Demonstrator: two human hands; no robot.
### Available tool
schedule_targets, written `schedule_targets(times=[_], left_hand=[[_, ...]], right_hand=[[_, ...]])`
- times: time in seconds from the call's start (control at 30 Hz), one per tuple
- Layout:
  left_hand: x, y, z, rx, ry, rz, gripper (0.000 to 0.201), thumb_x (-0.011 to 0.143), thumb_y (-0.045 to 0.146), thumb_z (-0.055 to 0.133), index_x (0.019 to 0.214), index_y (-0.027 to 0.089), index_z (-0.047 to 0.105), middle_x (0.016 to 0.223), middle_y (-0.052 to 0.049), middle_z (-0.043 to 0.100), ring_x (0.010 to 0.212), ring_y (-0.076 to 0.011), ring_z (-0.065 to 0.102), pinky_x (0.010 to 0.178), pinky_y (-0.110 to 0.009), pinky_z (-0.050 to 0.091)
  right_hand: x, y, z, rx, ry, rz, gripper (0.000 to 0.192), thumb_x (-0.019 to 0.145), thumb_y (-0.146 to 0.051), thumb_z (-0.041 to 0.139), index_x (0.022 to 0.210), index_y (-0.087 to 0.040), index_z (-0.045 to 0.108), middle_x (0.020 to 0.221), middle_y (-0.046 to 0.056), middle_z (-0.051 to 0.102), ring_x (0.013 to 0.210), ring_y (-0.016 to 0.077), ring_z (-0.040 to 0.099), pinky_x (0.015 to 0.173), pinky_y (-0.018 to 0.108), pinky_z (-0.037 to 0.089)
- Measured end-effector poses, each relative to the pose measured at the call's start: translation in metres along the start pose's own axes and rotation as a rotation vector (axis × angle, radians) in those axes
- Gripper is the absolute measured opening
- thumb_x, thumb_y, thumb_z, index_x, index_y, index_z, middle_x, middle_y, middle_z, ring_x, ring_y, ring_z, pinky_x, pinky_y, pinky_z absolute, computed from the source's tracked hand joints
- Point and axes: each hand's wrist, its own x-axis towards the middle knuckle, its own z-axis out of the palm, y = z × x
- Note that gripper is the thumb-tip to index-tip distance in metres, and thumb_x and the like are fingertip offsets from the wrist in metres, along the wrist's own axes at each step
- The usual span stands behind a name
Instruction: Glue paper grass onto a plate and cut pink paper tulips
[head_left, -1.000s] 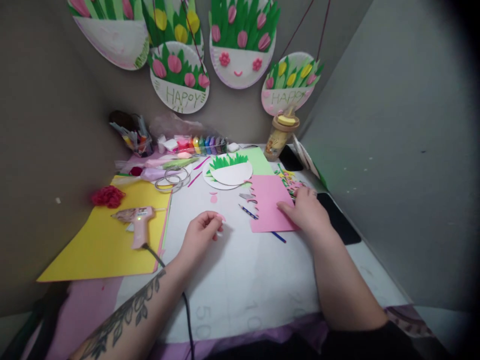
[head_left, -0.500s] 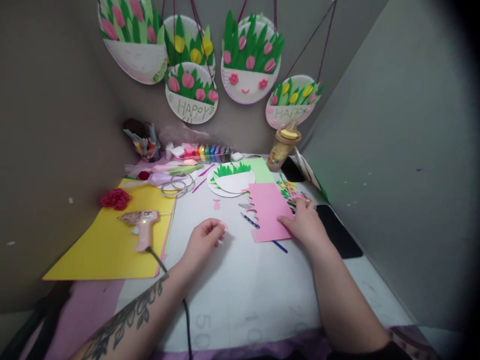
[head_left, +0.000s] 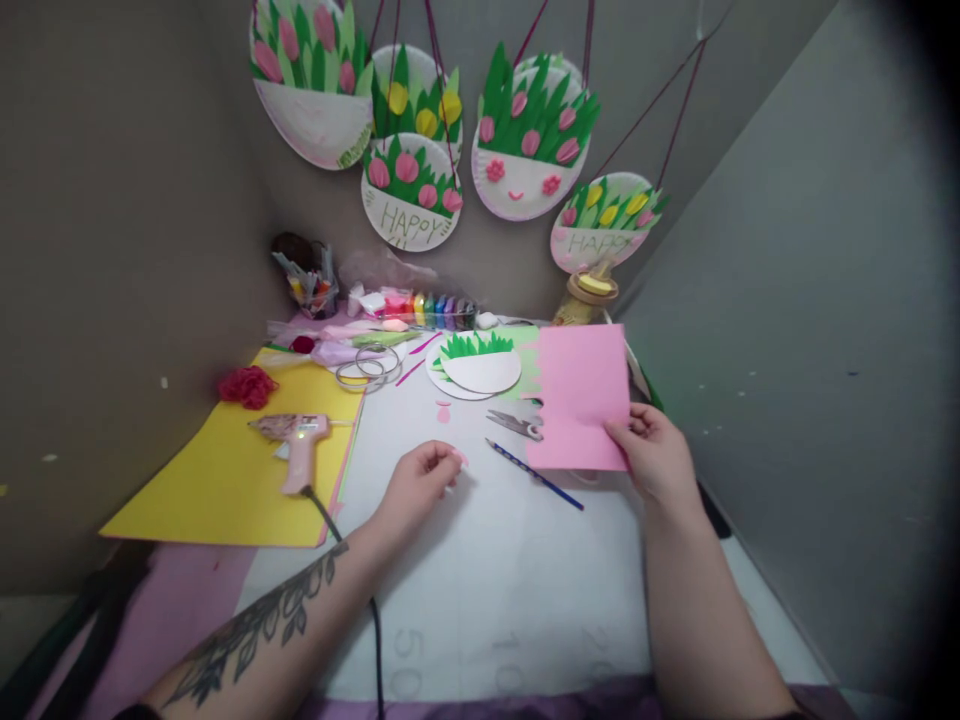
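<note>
My right hand (head_left: 656,455) grips the lower right edge of a pink paper sheet (head_left: 581,395), which is lifted off the table; its left edge is cut in scallops. Over the middle of the table my left hand (head_left: 424,480) is closed, pinching a small pink paper piece (head_left: 460,458) at the fingertips. Scissors (head_left: 515,424) lie partly under the sheet's left edge. A dark blue pencil (head_left: 536,474) rests just below them. Small pink cutouts (head_left: 443,411) lie in front of a paper plate with green paper grass (head_left: 476,365).
A pink glue gun (head_left: 300,445) lies on yellow paper (head_left: 225,480) at left, its cord crossing under my left forearm. Wire rings (head_left: 369,367), clay tubs (head_left: 431,308) and a cup (head_left: 589,298) stand farther back. Decorated plates (head_left: 532,150) hang on the wall.
My right hand has raised the pink sheet off the table and moved it right, baring more of the pencil and scissors. My left hand stays closed on its piece. The view has shifted slightly.
</note>
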Motion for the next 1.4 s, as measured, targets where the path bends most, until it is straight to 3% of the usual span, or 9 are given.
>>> schedule_targets(times=[0.17,0.3,0.4,0.53,0.7,0.83,1.0,1.2,1.4], left_hand=[[0.001,0.0,0.0,0.012,-0.017,0.002,0.021,0.075,0.038,0.061,0.076,0.017,0.06,0.061,0.004,0.053,0.058,-0.0105,0.048,0.055,-0.021,0.038],[0.002,-0.001,-0.001,0.012,0.007,0.017,0.022,0.076,0.039,0.061,0.078,0.017,0.06,0.063,0.004,0.053,0.057,-0.0096,0.047,0.055,-0.021,0.038],[0.003,-0.002,-0.002,0.007,0.047,0.027,0.022,0.077,0.039,0.06,0.077,0.018,0.059,0.061,0.005,0.051,0.055,-0.0092,0.045,0.054,-0.021,0.036],[0.002,0.001,-0.002,-0.017,0.084,0.025,0.021,0.077,0.039,0.059,0.077,0.018,0.057,0.061,0.005,0.052,0.053,-0.0097,0.044,0.053,-0.021,0.035],[0.002,0.005,-0.002,-0.065,0.127,0.028,0.022,0.075,0.04,0.061,0.073,0.019,0.055,0.058,0.005,0.05,0.051,-0.0097,0.042,0.052,-0.021,0.033],[0.003,0.007,-0.004,-0.103,0.184,0.05,0.021,0.076,0.039,0.061,0.073,0.019,0.055,0.057,0.006,0.049,0.05,-0.0091,0.041,0.051,-0.021,0.032],[0.002,0.013,-0.006,-0.164,0.225,0.092,0.02,0.08,0.036,0.059,0.073,0.019,0.053,0.058,0.006,0.05,0.051,-0.0077,0.042,0.052,-0.02,0.034],[-0.007,0.02,-0.006,-0.173,0.261,0.177,0.019,0.083,0.037,0.057,0.078,0.019,0.055,0.068,0.003,0.058,0.059,-0.0093,0.052,0.057,-0.02,0.042],[-0.013,0.024,-0.003,-0.237,0.355,0.266,0.02,0.085,0.039,0.055,0.083,0.019,0.057,0.117,-0.005,0.064,0.104,-0.0177,0.059,0.082,-0.03,0.051]], right_hand=[[0.006,-0.002,0.045,0.362,-0.037,0.079,0.03,0.061,-0.021,0.068,0.088,-0.018,0.056,0.07,0.001,0.067,0.065,0.0188,0.066,0.062,0.032,0.056],[0.014,-0.002,0.064,0.361,-0.158,0.088,0.026,0.069,-0.031,0.062,0.093,-0.02,0.056,0.089,0.006,0.068,0.079,0.0203,0.067,0.068,0.034,0.057],[0.011,0.002,0.046,-0.039,-0.115,-0.012,0.027,0.075,-0.036,0.059,0.097,-0.021,0.057,0.093,0.006,0.066,0.085,0.0215,0.065,0.074,0.036,0.055],[-0.001,0.008,0.017,-0.757,-0.345,-0.263,0.024,0.073,-0.023,0.06,0.096,-0.016,0.064,0.1,0.011,0.065,0.098,0.0262,0.059,0.091,0.04,0.045],[-0.007,0.004,0.014,-1.048,-0.506,-0.275,0.042,0.075,-0.025,0.063,0.114,-0.012,0.061,0.113,0.016,0.062,0.101,0.0281,0.058,0.088,0.037,0.044],[-0.004,-0.009,0.0,-0.933,-0.547,-0.253,0.032,0.075,-0.027,0.063,0.105,-0.015,0.065,0.105,0.012,0.066,0.093,0.0257,0.061,0.081,0.033,0.045],[-0.015,-0.029,-0.016,-0.424,-0.737,-0.051,0.034,0.073,-0.045,0.067,0.094,-0.018,0.064,0.087,0.005,0.067,0.071,0.019,0.061,0.062,0.028,0.046],[-0.07,-0.041,0.051,0.087,-1.061,0.077,0.067,0.069,-0.082,0.051,0.09,-0.018,0.05,0.065,0.002,0.057,0.055,0.0156,0.056,0.052,0.028,0.046],[-0.116,-0.045,0.092,-0.009,-1.183,0.114,0.07,0.069,-0.084,0.046,0.095,-0.019,0.043,0.076,0.003,0.06,0.05,0.0111,0.052,0.042,0.023,0.044]])
